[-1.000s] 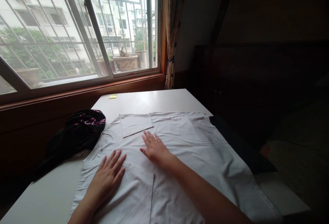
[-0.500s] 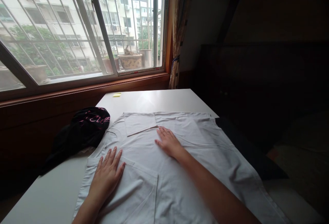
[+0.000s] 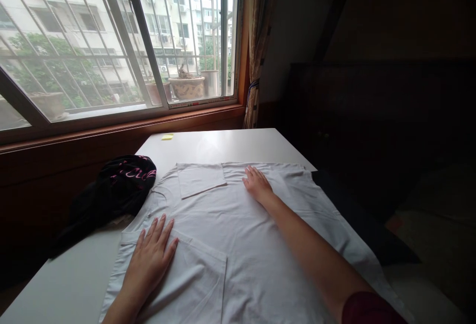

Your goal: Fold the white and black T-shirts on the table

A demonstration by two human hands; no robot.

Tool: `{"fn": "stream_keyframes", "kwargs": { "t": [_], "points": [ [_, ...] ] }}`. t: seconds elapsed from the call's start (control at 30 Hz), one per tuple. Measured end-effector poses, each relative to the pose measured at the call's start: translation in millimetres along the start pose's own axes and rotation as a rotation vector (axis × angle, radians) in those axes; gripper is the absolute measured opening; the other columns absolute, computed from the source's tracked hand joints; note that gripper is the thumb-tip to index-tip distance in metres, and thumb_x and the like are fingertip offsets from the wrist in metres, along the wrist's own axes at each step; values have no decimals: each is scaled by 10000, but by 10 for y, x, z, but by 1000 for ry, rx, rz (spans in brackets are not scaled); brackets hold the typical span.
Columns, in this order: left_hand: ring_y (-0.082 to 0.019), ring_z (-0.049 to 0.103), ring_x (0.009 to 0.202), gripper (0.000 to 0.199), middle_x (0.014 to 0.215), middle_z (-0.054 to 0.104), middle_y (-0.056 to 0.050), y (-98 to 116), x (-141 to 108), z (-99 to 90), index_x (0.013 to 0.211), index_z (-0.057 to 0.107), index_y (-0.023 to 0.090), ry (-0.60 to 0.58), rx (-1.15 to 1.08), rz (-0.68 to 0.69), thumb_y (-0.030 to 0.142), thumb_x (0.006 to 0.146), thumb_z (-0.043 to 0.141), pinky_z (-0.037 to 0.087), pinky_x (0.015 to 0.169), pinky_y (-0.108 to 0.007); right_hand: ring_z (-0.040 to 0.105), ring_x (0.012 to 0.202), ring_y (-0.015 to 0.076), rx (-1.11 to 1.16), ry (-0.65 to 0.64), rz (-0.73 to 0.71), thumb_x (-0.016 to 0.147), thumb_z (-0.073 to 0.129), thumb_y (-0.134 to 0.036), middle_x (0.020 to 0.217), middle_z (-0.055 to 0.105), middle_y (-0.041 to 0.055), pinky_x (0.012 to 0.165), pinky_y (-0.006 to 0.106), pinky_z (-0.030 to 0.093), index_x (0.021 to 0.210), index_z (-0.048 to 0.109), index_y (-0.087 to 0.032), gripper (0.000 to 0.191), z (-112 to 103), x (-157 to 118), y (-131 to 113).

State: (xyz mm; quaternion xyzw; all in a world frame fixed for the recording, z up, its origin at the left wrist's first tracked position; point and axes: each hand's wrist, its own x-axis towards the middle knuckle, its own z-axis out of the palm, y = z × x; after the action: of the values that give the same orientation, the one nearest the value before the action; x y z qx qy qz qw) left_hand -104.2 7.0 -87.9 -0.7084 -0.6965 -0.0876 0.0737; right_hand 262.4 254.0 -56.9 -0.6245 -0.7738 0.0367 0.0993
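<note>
A white T-shirt lies spread over the table, its neckline toward the left and both sleeves folded in onto the body. My left hand rests flat on the near shoulder and sleeve area, fingers stretched out. Farther off, my right hand lies palm down on the shirt near its far edge, just right of the folded far sleeve. Its fingers are extended and grip nothing. Soft wrinkles run across the fabric, more of them toward the right side.
Left of the shirt, a black garment with pink lettering is bunched on the white table. A yellow sticky note is near the far edge. Dark cloth lies along the right side. A barred window and a curtain stand beyond.
My right hand has slid away from me and to the right, from the folded sleeve's corner toward the shirt's far edge. My left hand stays in place on the fabric.
</note>
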Motion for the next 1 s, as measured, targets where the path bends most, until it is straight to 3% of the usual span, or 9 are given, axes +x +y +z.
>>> {"fn": "stream_keyframes", "kwargs": {
  "t": [0.17, 0.27, 0.33, 0.43, 0.53, 0.63, 0.73, 0.87, 1.0],
  "points": [
    [-298, 284, 1559, 583, 1675, 332, -66, 9, -17, -6, 1570, 433, 249, -4, 13, 7, 490, 1042, 377, 255, 1242, -572, 221, 1564, 283, 47, -61, -10, 1053, 297, -481, 1706, 247, 112, 1260, 446, 163, 1616, 325, -127, 666, 53, 366, -278],
    [-311, 347, 1530, 585, 1659, 376, -73, -46, 1, -38, 1558, 452, 262, -13, 14, 26, 514, 1032, 406, 305, 1220, -574, 178, 1576, 273, 56, -92, -57, 1047, 309, -509, 1715, 230, 74, 1268, 466, 117, 1617, 334, -173, 662, 143, 407, -357],
    [-315, 444, 1472, 549, 1595, 488, -82, -93, 104, -108, 1494, 540, 271, -12, -1, 62, 526, 1020, 433, 373, 1185, -553, 150, 1582, 269, 57, -103, -109, 1044, 310, -526, 1723, 205, 57, 1270, 479, 93, 1620, 328, -194, 665, 196, 381, -386],
    [-295, 532, 1396, 475, 1489, 603, -91, -76, 493, -265, 1370, 648, 251, 30, -45, 124, 497, 1019, 443, 454, 1138, -475, 130, 1585, 269, 52, -104, -177, 1045, 309, -530, 1729, 182, 58, 1267, 491, 86, 1622, 322, -204, 662, 237, 336, -412],
    [-290, 494, 1430, 463, 1486, 601, -104, 136, 1125, -361, 1386, 629, 205, 94, -84, 195, 420, 1035, 418, 421, 1175, -457, 120, 1586, 274, 56, -104, -182, 1047, 307, -531, 1729, 184, 61, 1265, 497, 80, 1621, 322, -203, 661, 239, 326, -424],
    [-280, 403, 1498, 518, 1551, 535, -130, 476, 1796, -281, 1473, 543, 131, 46, -130, 239, 369, 1055, 350, 352, 1226, -442, 114, 1587, 266, 59, -117, -173, 1044, 308, -553, 1731, 177, 52, 1268, 486, 63, 1628, 303, -211, 677, 223, 343, -419],
    [-263, 238, 1574, 568, 1674, 355, -91, 757, 2290, -53, 1573, 408, 163, -80, -118, 179, 402, 1064, 323, 261, 1265, -458, 100, 1591, 247, 51, -127, -152, 1045, 293, -578, 1733, 162, 51, 1271, 454, 44, 1635, 285, -205, 697, 205, 374, -373],
    [-353, 251, 1563, 607, 1688, 306, -115, 847, 2584, 257, 1586, 387, 192, -148, -114, 58, 474, 1058, 281, 243, 1222, -642, 97, 1591, 234, 29, -127, -79, 1050, 263, -584, 1731, 169, 58, 1271, 438, 37, 1640, 269, -191, 709, 193, 447, -198],
    [-327, 179, 1586, 649, 1715, 234, -67, 713, 2659, 385, 1612, 333, 253, -185, -105, 15, 551, 1041, 250, 180, 1239, -643, 84, 1591, 257, 4, -104, 56, 1046, 240, -610, 1734, 151, 66, 1270, 462, 36, 1645, 254, -188, 733, 195, 557, 77]
  ]
}}
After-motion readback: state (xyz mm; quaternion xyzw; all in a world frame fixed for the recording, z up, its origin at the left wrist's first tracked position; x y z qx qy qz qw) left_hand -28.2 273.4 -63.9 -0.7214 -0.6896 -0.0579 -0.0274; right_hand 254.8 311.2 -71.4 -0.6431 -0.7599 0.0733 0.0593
